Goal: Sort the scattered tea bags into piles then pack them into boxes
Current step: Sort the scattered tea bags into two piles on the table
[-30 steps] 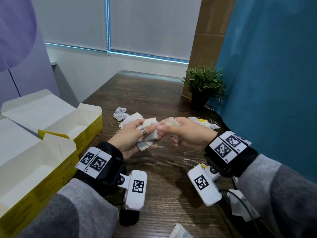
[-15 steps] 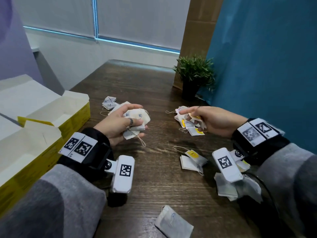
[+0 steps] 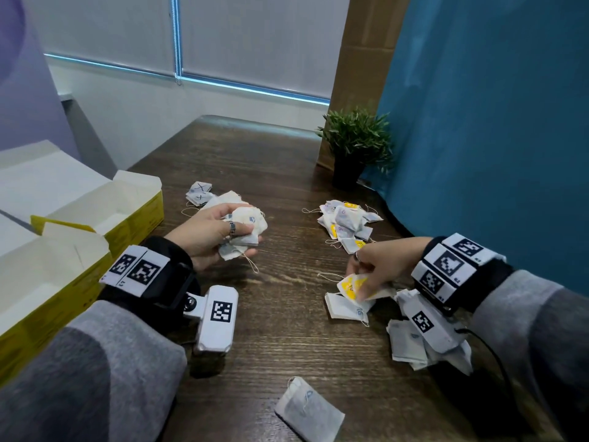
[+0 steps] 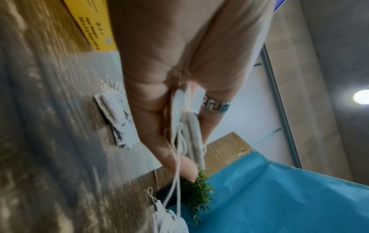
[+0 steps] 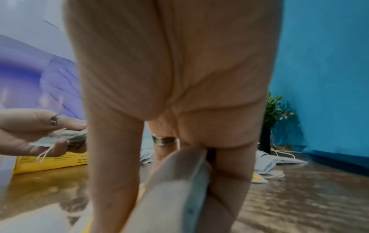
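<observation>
My left hand (image 3: 237, 232) hovers left of centre over the wooden table and grips a bunch of white tea bags (image 3: 250, 223), strings dangling. In the left wrist view the same bunch (image 4: 188, 121) sits edge-on between thumb and fingers. My right hand (image 3: 363, 279) is low at the near right and pinches a yellow-tagged tea bag (image 3: 350, 285) just above another white tea bag (image 3: 344, 309). In the right wrist view the pinched bag (image 5: 179, 189) fills the foreground. A mixed pile of tea bags (image 3: 345, 223) lies at the far right. Two open yellow boxes (image 3: 140, 212) (image 3: 47, 282) stand at the left.
A small pile of X-marked bags (image 3: 199, 194) lies behind my left hand. More white bags (image 3: 411, 342) lie under my right wrist, and a single bag (image 3: 307, 409) lies near the front edge. A potted plant (image 3: 355, 148) stands by the blue wall (image 3: 494, 122).
The hands, together a second ago, have parted. My right hand went to the far right pile, then came back nearer and took hold of the yellow-tagged bag. My left hand still holds its bunch.
</observation>
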### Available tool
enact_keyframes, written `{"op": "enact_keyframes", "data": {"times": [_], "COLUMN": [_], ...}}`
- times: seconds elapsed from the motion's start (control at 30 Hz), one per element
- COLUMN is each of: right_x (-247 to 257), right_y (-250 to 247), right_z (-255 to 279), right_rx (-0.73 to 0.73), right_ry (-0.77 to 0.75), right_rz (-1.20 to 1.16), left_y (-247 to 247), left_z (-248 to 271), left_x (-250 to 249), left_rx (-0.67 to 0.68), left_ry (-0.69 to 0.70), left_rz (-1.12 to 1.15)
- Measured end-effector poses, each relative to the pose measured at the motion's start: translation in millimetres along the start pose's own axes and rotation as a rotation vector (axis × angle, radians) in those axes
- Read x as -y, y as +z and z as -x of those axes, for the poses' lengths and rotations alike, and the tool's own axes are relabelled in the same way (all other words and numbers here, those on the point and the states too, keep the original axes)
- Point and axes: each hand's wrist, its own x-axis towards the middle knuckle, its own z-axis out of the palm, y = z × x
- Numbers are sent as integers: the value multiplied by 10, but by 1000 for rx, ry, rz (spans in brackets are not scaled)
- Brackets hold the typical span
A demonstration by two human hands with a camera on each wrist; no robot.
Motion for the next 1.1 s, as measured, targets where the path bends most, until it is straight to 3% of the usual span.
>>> {"op": "enact_keyframes", "data": {"times": [0.07,0.13,0.2,0.3,0.37,0.43,0.53,0.8,0.9,1.03,1.1], "right_x": [13,5,25,154,256,331,388,455,475,384,388], "right_y": [-21,-43,-91,-129,-100,-38,26,26,-22,-105,-143], "right_z": [61,112,154,201,192,144,70,-38,-21,-17,-52], "right_rx": [-22,-157,-510,-1033,-1235,-1317,-1316,-1085,-969,-705,-670], "right_ry": [-8,-60,-193,-508,-605,-672,-719,-658,-548,-345,-302], "right_rz": [33,21,-76,-247,-203,-205,-298,-729,-814,-903,-860], "left_y": [5,8,8,13,16,25,62,123,129,131,151], "left_z": [-3,-1,11,49,61,65,74,94,103,86,75], "left_x": [-2,-3,-9,-29,-40,-43,-43,-25,-39,-42,-19], "left_rx": [-4,-2,5,46,58,56,80,154,157,129,141], "left_ry": [-1,1,10,19,21,28,28,24,34,24,8], "left_rz": [-5,-12,-21,-60,-62,-36,15,7,6,8,-11]}}
